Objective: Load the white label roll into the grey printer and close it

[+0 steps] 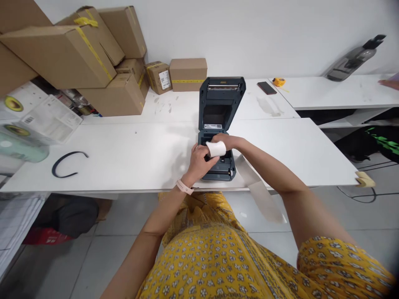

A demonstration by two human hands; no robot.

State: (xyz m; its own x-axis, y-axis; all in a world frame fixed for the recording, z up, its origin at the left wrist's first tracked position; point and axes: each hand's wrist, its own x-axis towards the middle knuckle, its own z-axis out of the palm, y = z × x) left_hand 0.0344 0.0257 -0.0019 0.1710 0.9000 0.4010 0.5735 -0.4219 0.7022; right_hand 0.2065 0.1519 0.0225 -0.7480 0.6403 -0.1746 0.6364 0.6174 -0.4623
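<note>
A dark blue-grey label printer (pixel 218 175) stands on the white table with its lid (pixel 222 97) raised. Over its open bay is a white roll of label paper (pixel 217 148). My left hand (pixel 199 162) grips the roll from the near left, its thumb underneath. My right hand (pixel 225 141) reaches in from the right and curls against the far side of the roll; its fingertips are partly hidden. A pale paper strip (pixel 260 189) beside the printer hangs over the table's front edge.
Cardboard boxes (pixel 109 91) are stacked at the left, with another box (pixel 188 74) by the wall. A black headband (pixel 67 160) lies at the left. Behind the printer, to the right, are a phone (pixel 267 87), a yellow tape measure (pixel 279 82) and a spray bottle (pixel 353 62).
</note>
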